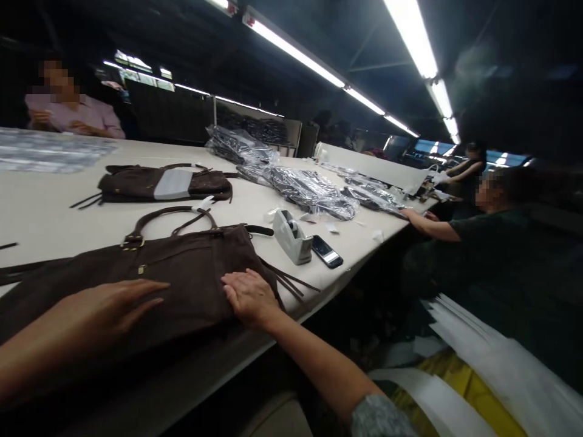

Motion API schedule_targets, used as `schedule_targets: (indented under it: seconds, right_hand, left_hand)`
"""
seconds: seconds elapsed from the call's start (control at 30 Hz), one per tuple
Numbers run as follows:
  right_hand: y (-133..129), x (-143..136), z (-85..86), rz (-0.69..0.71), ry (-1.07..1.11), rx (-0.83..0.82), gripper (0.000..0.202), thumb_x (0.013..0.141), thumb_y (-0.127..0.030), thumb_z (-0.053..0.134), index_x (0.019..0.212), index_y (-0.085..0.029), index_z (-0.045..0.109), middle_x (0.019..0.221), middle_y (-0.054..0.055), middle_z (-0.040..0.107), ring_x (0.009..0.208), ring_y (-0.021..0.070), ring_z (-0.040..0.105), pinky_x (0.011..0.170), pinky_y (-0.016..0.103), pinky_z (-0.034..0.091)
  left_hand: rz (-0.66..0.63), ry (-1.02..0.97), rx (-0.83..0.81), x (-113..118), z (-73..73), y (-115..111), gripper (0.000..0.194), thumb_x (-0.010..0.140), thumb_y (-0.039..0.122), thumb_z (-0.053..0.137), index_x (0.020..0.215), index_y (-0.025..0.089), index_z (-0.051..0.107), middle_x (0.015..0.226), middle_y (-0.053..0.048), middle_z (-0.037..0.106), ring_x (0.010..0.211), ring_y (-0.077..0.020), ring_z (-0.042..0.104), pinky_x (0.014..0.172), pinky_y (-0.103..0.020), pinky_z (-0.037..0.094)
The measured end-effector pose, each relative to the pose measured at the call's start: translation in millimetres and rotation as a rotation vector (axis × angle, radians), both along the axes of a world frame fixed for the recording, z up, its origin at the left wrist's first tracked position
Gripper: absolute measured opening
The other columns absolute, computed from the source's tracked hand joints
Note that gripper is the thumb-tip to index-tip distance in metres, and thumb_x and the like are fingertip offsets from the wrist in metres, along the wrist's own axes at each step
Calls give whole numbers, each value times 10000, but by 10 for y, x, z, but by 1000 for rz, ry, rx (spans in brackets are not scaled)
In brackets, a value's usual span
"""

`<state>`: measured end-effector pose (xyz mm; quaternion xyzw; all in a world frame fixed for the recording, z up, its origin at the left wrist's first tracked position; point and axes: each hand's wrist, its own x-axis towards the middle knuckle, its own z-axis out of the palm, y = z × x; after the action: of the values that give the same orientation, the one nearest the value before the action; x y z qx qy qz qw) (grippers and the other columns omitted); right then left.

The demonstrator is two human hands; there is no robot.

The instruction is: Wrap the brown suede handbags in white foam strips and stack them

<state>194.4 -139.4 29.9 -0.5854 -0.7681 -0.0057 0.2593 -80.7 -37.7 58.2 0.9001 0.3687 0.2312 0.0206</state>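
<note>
A dark brown handbag (pixel 182 273) lies flat across the near edge of the white table, its looped handles pointing away from me and thin straps trailing at both ends. Over the bag's left part, my left hand (pixel 113 306) is open, with thumb and fingers apart and nothing in it; whether it touches the fabric is hard to tell. My right hand (pixel 250 297) rests on the bag's right part, palm down, fingers lying flat and holding nothing. A white tag hangs by the handles.
Beyond lies another brown bag (pixel 191 185) with a pale band. A tape dispenser (pixel 293 238) and a phone (pixel 327 251) sit right of the near bag. Plastic-wrapped bundles (pixel 310 189) cover the far table (pixel 54 209). People stand left and right; white sheets (pixel 496 358) are low right.
</note>
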Motion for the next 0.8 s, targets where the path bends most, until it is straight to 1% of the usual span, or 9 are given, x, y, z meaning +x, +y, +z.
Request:
schedule_targets:
  seconds: [0.07, 0.13, 0.2, 0.27, 0.4, 0.47, 0.53, 0.67, 0.8]
  right_hand:
    - [16, -2, -26, -8, 23, 18, 369, 1041, -326, 367, 1287, -190, 607, 1320, 8, 636, 1247, 123, 549, 1182, 309, 264]
    - [14, -18, -74, -7, 66, 49, 364, 1035, -322, 377, 1275, -188, 615, 1306, 13, 645, 1231, 135, 562, 1179, 319, 275]
    - [-9, -30, -112, -6, 123, 77, 335, 1018, -317, 412, 1221, -192, 647, 1265, 22, 669, 1200, 149, 585, 1175, 332, 286]
    - [-45, -5, -92, 14, 217, 101, 274, 989, -302, 471, 1115, -205, 694, 1181, 21, 708, 1151, 153, 617, 1160, 319, 316]
    - [-6, 273, 188, -59, 583, 160, 233, 965, -255, 488, 1040, -206, 704, 1063, 5, 737, 991, 114, 676, 949, 203, 493]
    - [181, 503, 358, -229, 661, 144, 260, 942, -183, 456, 1047, -202, 693, 1056, 11, 732, 958, 121, 680, 882, 206, 521]
    - [514, 717, 447, -344, 607, -3, 280, 878, -108, 467, 997, -199, 704, 1041, 28, 735, 997, 162, 672, 923, 263, 508]
    - [1372, 896, 315, -260, 559, -426, 133, 789, -64, 596, 739, -121, 705, 762, 58, 731, 832, 223, 703, 827, 327, 543]
    - [1948, 883, 137, -212, 666, -431, 137, 921, -99, 541, 942, -77, 674, 736, 8, 696, 612, 106, 659, 627, 227, 559]
  left_hand:
    - [-94, 42, -22, 521, 259, 93, 709, 843, 782, 318, 1183, 276, 680, 1162, -17, 710, 1010, -282, 687, 911, -486, 545]
    - [-156, 24, -71, 1047, 375, 150, 763, 871, 750, 259, 1233, 199, 642, 1236, -80, 671, 1117, -288, 642, 1005, -463, 499]
    - [-142, -28, -70, 1451, 277, 219, 763, 898, 696, 230, 1272, 142, 598, 1313, -127, 615, 1236, -291, 566, 1092, -458, 428]
    - [-72, -97, -59, 1665, 24, 292, 740, 920, 629, 222, 1324, 91, 532, 1372, -172, 556, 1309, -291, 500, 1136, -461, 377]
    - [52, -217, -86, 1656, -393, 387, 727, 922, 595, 297, 1418, 73, 398, 1450, -207, 462, 1359, -319, 440, 1137, -515, 362]
    - [44, -237, -117, 1595, -420, 398, 680, 930, 585, 325, 1423, 123, 402, 1450, -175, 476, 1355, -313, 449, 1142, -520, 355]
    - [36, -223, -166, 1567, -375, 390, 663, 931, 588, 330, 1402, 134, 434, 1422, -162, 512, 1333, -309, 478, 1135, -508, 372]
    - [53, -200, -227, 1578, -301, 349, 689, 924, 608, 340, 1405, 124, 435, 1431, -154, 507, 1348, -307, 463, 1156, -494, 353]
    - [54, -234, -257, 1574, -301, 302, 666, 932, 597, 346, 1402, 134, 436, 1441, -144, 498, 1350, -288, 461, 1167, -474, 345]
